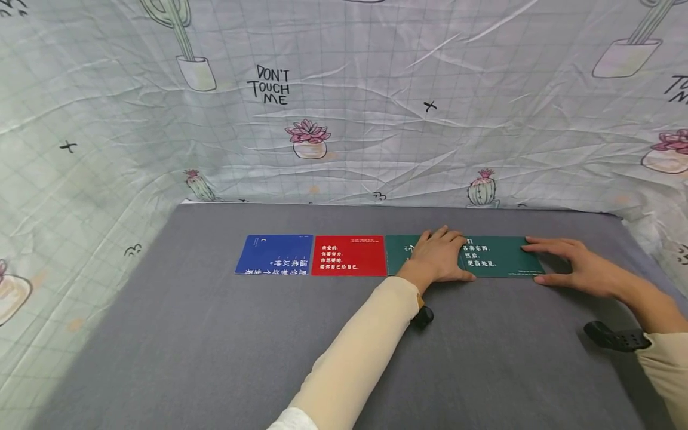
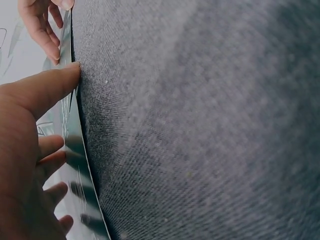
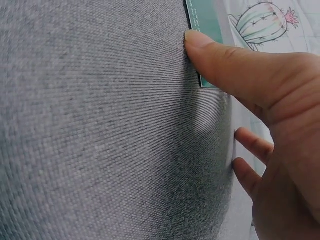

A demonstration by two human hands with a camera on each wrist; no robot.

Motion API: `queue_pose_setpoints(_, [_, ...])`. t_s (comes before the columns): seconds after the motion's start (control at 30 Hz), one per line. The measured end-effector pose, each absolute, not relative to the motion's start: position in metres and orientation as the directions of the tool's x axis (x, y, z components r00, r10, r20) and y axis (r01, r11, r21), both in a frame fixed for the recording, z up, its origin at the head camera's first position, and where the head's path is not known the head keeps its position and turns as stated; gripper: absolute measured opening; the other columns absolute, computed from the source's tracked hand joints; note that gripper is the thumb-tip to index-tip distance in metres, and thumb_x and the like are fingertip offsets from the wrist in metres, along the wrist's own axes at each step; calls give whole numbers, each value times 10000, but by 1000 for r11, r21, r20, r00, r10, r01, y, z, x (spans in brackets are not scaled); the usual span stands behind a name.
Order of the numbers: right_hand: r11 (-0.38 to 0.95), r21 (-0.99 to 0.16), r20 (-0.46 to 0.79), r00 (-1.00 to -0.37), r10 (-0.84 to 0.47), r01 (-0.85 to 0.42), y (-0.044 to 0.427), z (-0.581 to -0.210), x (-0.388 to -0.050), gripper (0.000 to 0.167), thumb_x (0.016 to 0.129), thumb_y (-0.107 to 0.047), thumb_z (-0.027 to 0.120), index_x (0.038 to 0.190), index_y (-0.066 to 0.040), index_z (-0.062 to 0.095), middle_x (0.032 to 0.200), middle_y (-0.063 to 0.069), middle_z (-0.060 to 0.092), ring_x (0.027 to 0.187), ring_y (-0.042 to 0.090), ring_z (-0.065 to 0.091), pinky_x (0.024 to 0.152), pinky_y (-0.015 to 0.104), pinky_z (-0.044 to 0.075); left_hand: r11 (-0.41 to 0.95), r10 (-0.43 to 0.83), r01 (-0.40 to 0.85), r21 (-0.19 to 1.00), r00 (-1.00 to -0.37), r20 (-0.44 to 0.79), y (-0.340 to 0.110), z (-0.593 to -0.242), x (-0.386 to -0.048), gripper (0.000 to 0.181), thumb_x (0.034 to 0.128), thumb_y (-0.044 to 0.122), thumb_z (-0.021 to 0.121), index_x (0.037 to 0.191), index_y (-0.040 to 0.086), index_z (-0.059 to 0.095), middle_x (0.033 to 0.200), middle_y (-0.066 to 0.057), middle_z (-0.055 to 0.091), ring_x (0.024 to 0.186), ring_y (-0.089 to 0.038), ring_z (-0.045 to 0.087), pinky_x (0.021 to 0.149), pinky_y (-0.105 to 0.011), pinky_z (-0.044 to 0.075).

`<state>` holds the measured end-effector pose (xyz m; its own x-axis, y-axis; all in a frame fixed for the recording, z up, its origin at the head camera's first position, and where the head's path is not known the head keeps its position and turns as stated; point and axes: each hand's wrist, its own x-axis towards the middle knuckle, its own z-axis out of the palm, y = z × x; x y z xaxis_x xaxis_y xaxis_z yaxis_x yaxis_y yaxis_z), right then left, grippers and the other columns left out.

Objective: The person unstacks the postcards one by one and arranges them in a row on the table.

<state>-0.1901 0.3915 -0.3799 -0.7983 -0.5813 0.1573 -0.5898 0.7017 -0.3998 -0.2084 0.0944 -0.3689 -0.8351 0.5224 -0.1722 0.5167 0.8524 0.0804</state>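
A row of cards lies on the grey cloth: a blue card (image 1: 276, 254), a red card (image 1: 349, 255) and two green ones with white writing. My left hand (image 1: 438, 257) spreads across the left green card (image 1: 395, 254), hiding much of it and the join. Its thumb touches the near edge in the left wrist view, its other fingers stretching over the green surface. My right hand (image 1: 583, 269) holds the right green card (image 1: 505, 257) at its right end, thumb at the near edge and a finger at the far edge. In the right wrist view its thumb (image 3: 205, 45) meets the corner.
Grey cloth (image 1: 215, 346) covers the flat surface around the cards. Pale fabric (image 1: 365, 119) printed with cacti and lettering hangs along the back and sides. A dark strap (image 1: 618, 337) sits on the right wrist, and a dark device (image 1: 423, 316) on the left.
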Motion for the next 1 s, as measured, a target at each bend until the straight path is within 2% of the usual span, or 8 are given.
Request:
queue_pose_setpoints(0.03, [706,-397,154,-801,-579,-587,391,-380,-190,627,752,-186,816,1322,-123,563,1438,-152,376,1231,-121,246,951,79,157,852,523,517,81,-836,-170,94,-369,-209,797,822,710,522,1491,344,293,1542,161,216,1430,-96,119,1137,-322,144])
queue_pose_setpoints(0.1, [715,-405,136,-811,-569,-569,390,-380,-190,637,765,-193,808,1340,-124,545,1459,-76,382,1278,-34,260,1033,213,182,852,523,516,86,-836,-166,93,-370,-209,801,823,708,523,1494,341,287,1543,161,213,1431,-96,113,1139,-323,138])
queue_pose_setpoints(0.17, [728,-420,116,-827,-550,-542,390,-377,-188,647,774,-199,800,1355,-114,527,1468,26,394,1327,127,284,1076,392,190,850,527,518,99,-835,-157,92,-372,-210,809,823,707,524,1499,339,277,1546,157,207,1434,-99,103,1142,-327,130])
queue_pose_setpoints(0.27, [741,-459,97,-857,-507,-490,389,-370,-183,665,780,-183,793,1370,-76,504,1440,185,404,1310,408,290,1026,633,165,838,544,531,123,-829,-128,90,-373,-209,824,822,707,522,1508,332,260,1552,147,197,1437,-110,90,1147,-334,116])
queue_pose_setpoints(0.3, [745,-467,99,-866,-491,-476,389,-368,-181,669,778,-176,794,1369,-64,501,1427,217,406,1288,471,286,1013,666,149,831,554,540,131,-825,-112,88,-372,-208,827,823,707,520,1509,330,256,1554,144,195,1438,-112,85,1148,-332,108])
queue_pose_setpoints(0.57, [825,-399,153,-917,-370,-399,388,-352,-161,739,813,-209,765,1440,-57,405,1402,303,371,1295,535,217,1009,714,93,722,637,642,258,-763,114,37,-356,-191,819,813,664,559,1494,270,330,1553,76,235,1442,-158,85,1150,-383,109])
queue_pose_setpoints(0.73, [837,-362,197,-911,-361,-410,384,-340,-148,758,816,-192,761,1457,-63,378,1405,302,368,1298,528,246,1045,681,92,685,613,636,354,-767,191,-7,-354,-163,811,811,660,569,1476,238,376,1545,45,267,1445,-167,81,1152,-427,108])
queue_pose_setpoints(1.0, [849,-298,248,-894,-372,-436,375,-339,-120,826,801,-213,773,1485,-77,330,1481,260,298,1346,490,212,1083,635,60,700,517,592,400,-806,289,-86,-354,-120,840,784,596,647,1467,181,391,1499,-18,357,1430,-232,165,1112,-552,171])
